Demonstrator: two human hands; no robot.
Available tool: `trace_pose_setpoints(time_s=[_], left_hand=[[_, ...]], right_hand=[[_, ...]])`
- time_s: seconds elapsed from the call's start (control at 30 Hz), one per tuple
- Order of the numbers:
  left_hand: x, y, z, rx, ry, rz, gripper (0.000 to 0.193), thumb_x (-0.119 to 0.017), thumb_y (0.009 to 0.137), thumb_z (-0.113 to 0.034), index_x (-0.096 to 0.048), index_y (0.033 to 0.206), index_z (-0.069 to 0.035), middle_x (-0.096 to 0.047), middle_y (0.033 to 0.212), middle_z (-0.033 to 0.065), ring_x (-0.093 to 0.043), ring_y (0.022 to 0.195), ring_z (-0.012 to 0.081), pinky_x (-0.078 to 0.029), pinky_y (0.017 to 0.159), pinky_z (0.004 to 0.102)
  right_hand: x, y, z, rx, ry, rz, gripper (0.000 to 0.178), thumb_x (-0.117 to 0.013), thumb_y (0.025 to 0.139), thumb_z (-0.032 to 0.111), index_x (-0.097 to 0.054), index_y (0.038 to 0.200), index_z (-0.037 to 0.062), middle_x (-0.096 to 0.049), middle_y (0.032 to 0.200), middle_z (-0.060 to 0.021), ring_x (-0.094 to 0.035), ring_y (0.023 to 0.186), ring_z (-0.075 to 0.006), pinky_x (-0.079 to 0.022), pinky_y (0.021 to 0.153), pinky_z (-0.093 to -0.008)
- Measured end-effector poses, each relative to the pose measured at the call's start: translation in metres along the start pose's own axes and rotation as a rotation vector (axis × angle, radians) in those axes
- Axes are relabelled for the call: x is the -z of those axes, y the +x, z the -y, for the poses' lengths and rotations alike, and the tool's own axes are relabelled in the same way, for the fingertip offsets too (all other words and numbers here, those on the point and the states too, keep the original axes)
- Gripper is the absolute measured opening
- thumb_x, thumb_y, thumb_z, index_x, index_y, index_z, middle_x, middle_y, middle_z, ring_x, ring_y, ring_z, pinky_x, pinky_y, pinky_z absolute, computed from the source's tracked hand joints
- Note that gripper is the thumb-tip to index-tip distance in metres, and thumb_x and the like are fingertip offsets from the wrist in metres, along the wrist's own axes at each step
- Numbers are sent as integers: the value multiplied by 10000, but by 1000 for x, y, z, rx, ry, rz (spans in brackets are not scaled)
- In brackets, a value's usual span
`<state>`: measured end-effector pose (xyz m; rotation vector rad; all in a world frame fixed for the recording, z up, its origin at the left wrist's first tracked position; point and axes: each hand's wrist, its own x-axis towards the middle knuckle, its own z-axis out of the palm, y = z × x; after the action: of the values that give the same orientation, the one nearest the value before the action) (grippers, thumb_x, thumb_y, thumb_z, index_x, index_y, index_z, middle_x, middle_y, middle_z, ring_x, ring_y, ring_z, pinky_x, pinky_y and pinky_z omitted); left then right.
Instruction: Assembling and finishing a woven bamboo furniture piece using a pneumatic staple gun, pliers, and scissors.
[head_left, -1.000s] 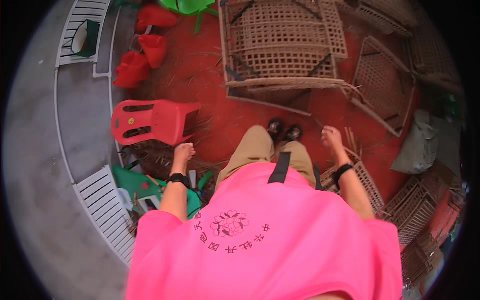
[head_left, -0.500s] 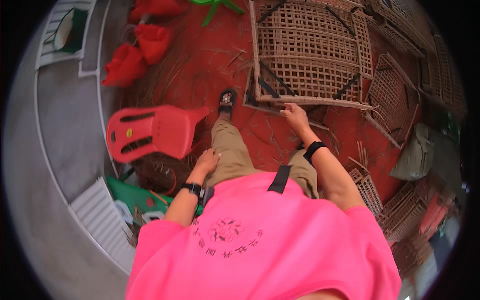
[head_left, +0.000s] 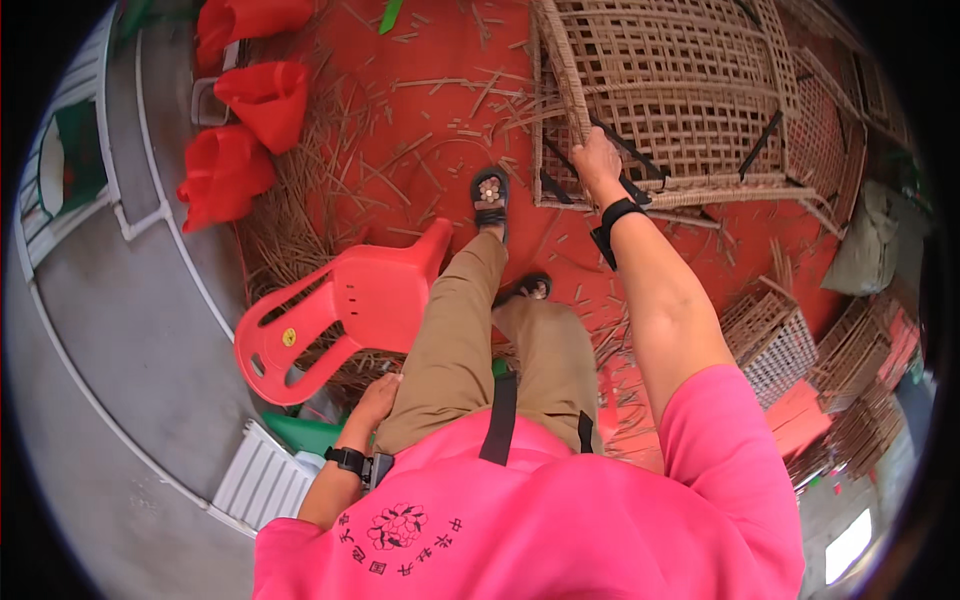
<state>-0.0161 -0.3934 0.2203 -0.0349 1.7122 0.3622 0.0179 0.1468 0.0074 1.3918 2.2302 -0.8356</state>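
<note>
My right hand [head_left: 597, 160], arm stretched forward, is closed round the left edge of a woven cane panel [head_left: 670, 110]. The panel has an open grid weave, a thick cane-wrapped rim and black strips near its corners. Its left edge is tilted up toward me, and another woven piece lies partly hidden beneath it. By my left thigh hangs my left hand [head_left: 378, 398], its fingers loosely extended against the trousers with nothing seen in them. Nearest to that hand is a red plastic chair [head_left: 385, 295].
Cane offcuts [head_left: 290, 220] litter the red floor [head_left: 440, 130]. Red bags [head_left: 265, 100] stand at the far left beside a grey floor with white edging. More woven panels [head_left: 825, 130] lie at the right, near a pale sack [head_left: 865, 240] and woven baskets [head_left: 770, 335].
My right hand has taken hold of the panel's rim, and its left edge is now raised. I have stepped, and the chair sits lower in view.
</note>
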Motion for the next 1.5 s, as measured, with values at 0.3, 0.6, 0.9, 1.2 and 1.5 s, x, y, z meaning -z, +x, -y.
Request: trace_pose_setpoints(time_s=[0.3,0.6,0.9,1.2,1.5], left_hand=[[28,34,-113,-296,180,-106,290,-586,957,-222,-615,1115,19,-674,1034,146,-632,1009,212,-491,883,343],[-96,-70,-350,-1543,512,-314,352,-674,848,-71,-590,1188,-35,-608,1176,141,-542,1129,337,-429,986,394],[-222,-92,-380,-1016,834,681,467,-530,975,-431,-620,1095,11,-640,1009,200,-613,983,316,-465,871,395],[-312,-35,-343,-670,1040,621,637,-657,867,-480,-583,1063,121,-666,1046,226,-644,988,310,-496,843,392],[-346,-28,-322,-986,771,232,352,-696,776,-144,-568,1036,56,-646,938,281,-629,959,424,-496,834,468]], right_hand=[[84,-113,-46,148,49,-363,239,-609,784,260,-593,841,28,-660,774,-219,-644,752,-420,-509,661,-525],[144,-373,-86,208,60,-322,303,-658,786,332,-581,812,40,-627,661,-192,-648,662,-384,-510,598,-485],[99,-479,-15,176,261,-234,287,-672,792,283,-599,900,28,-646,749,-170,-666,733,-347,-532,623,-449],[-18,-437,71,283,208,-850,112,-579,680,123,-566,758,43,-562,686,-104,-546,556,-230,-459,476,-366],[-26,-446,69,291,532,-849,186,-572,735,124,-599,888,22,-615,898,-151,-634,872,-265,-507,694,-380]])
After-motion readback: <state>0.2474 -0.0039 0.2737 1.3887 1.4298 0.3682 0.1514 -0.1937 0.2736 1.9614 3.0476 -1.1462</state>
